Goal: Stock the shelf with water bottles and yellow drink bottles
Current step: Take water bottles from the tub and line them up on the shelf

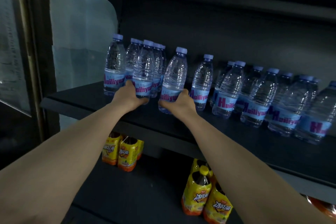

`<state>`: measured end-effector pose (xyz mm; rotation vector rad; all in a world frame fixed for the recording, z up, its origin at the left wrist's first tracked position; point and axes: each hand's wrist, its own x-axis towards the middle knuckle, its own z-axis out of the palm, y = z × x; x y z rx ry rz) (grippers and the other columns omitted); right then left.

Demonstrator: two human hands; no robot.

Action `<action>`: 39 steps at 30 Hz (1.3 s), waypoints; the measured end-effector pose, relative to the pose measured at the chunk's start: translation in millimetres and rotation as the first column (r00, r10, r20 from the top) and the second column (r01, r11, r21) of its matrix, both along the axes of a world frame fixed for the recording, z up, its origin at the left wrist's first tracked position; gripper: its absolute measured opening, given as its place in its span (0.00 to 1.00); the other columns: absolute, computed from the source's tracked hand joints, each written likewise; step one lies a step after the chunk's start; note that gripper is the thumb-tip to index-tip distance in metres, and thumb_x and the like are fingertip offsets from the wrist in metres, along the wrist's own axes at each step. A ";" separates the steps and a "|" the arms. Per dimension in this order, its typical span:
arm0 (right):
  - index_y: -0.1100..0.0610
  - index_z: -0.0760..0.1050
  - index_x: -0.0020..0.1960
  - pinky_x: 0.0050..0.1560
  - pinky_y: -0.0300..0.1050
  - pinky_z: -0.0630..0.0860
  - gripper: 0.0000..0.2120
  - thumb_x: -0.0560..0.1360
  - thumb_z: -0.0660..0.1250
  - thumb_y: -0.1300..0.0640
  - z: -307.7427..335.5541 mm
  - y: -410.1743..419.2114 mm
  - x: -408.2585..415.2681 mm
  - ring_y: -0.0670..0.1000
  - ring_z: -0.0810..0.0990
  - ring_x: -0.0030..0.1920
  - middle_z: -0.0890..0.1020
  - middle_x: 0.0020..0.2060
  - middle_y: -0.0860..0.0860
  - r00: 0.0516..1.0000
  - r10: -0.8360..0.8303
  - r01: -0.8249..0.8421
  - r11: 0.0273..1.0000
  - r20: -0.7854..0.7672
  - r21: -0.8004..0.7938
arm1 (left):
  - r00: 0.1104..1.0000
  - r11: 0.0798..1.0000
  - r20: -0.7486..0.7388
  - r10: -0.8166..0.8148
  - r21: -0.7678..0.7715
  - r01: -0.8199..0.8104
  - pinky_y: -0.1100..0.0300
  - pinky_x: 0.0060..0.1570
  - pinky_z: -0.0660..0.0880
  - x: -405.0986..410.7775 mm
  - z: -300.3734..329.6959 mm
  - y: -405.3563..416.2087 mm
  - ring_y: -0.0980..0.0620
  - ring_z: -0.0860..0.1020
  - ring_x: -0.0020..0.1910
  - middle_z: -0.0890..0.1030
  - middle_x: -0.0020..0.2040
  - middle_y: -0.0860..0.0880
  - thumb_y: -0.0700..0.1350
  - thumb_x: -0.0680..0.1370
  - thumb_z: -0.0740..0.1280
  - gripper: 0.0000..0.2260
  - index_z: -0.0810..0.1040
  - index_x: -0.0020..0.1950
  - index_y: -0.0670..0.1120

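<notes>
**One camera, worn on my head, facing the shelves**

There is a single view, so nothing is shared with a second one. It sits on my head and looks forward and somewhat down into a dark shelving unit, close enough that both my forearms run in from the bottom corners and meet near the middle. My left hand (130, 96) and right hand (179, 101) lie just left of centre, at the front of the black upper shelf (112, 103). The wide lens bends the shelf edge, which slopes down to the right. Below it I look onto the dark lower shelf (145, 187). A frosted glass side panel (80, 29) fills the upper left.
</notes>
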<state>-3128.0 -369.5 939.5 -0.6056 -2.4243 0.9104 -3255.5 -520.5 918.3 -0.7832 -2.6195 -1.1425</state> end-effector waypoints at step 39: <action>0.62 0.75 0.60 0.51 0.56 0.75 0.16 0.78 0.63 0.52 -49.5 -140.3 132.8 0.61 0.76 0.55 0.79 0.55 0.59 0.989 -0.071 0.145 0.532 -0.126 0.834 | 0.838 0.970 -0.545 -0.034 -0.220 -0.104 0.50 0.47 0.77 154.1 -48.1 -166.1 0.43 0.76 0.59 0.78 0.61 0.46 0.52 0.79 0.66 0.17 0.74 0.66 0.47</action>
